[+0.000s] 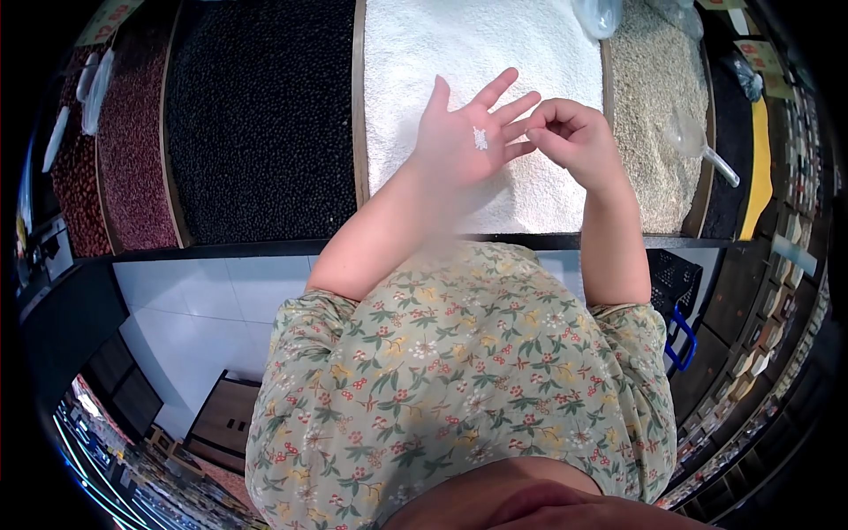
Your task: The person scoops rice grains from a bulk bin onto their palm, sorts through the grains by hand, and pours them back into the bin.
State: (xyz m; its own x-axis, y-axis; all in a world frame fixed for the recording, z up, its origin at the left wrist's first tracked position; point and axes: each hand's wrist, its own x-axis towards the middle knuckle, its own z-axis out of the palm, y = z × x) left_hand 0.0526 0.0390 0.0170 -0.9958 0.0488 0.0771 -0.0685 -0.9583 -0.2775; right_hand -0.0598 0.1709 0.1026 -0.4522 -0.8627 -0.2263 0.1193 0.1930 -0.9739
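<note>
My left hand is palm up with its fingers spread, above the bin of white grains. A small cluster of white grains lies on its palm. Close to the fingertips of that hand, on the right, is my right hand, its thumb and index finger pinched together. Whatever the pinch holds, if anything, is too small to make out. Part of the left palm and wrist is blurred.
Left of the white grains are bins of black beans and dark red beans. On the right, a clear scoop rests at a bin of beige grains. Wooden dividers separate the bins. A blue handle shows below.
</note>
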